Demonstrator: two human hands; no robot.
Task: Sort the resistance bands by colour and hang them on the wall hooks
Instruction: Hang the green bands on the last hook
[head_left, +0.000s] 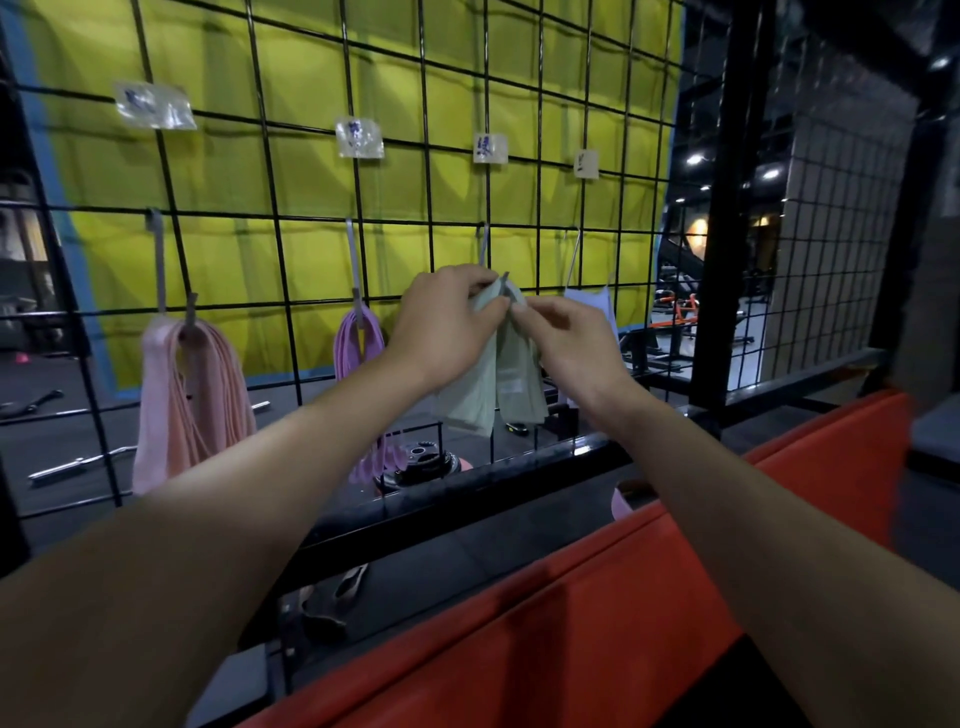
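Now both hands: left hand (441, 325), right hand (569, 338) pinch green bands (511, 384)

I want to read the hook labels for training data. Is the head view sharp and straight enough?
Head view: wide-angle bends the wire grid; the leftmost label is smeared and glary, the green-hook label clearer but still soft; both forearms blur near the frame edge; the left hand, right hand and green bands are fairly sharp.
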